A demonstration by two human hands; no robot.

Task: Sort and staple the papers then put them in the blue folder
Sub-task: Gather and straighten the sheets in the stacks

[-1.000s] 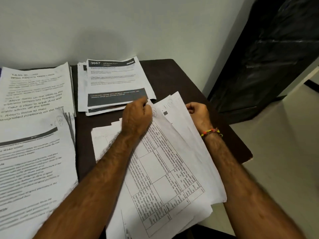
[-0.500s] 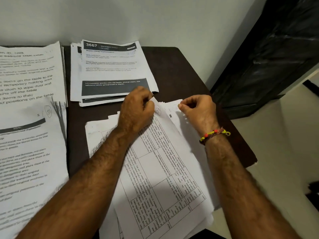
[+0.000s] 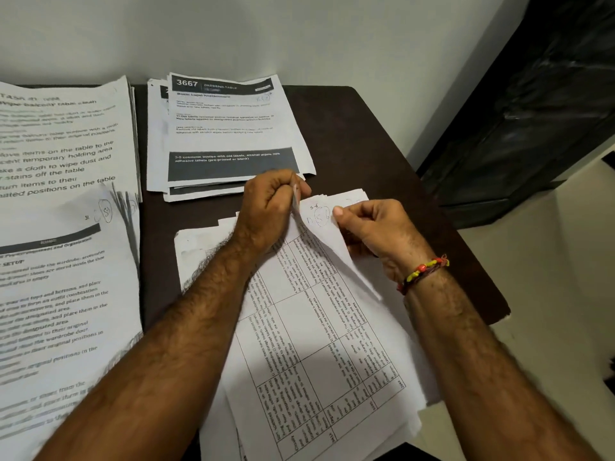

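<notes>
A dark brown tabletop (image 3: 359,134) sits in the corner by a pale wall (image 3: 299,31), with a big black thing (image 3: 539,104) off to the right. Four piles of papers lie on it.

The biggest is the left pile (image 3: 56,311), near the person, with big print; one readable line says "wardrobe door". A hand-drawn circle with a number in it is in its top right corner.

Next is the front pile (image 3: 319,364), right under the arms and hanging over the near edge. Its top sheet has a grid table full of tiny print, too small to read.

Behind the left pile is the far left pile (image 3: 63,138). It reads "Take a cloth to wipe dust and stains off the table".

The back pile (image 3: 229,131) is in the middle, by the wall. Its dark top band says "3667" and "DRESSING TABLE", and a dark box lower down says "3-5 cosmetic bottles with old labels, alcohol wipes, new adhesive labels (pre-printed or blank)".

Both hands are at the far corner of the front pile. The left hand (image 3: 269,211) is curled and pinches some sheet corners, lifting them up. The right hand (image 3: 376,227) pinches a folded-up corner (image 3: 319,217), where pen writing says "5-6" and a circled number.

A beaded band (image 3: 422,272) in red and yellow is on the right wrist
</notes>
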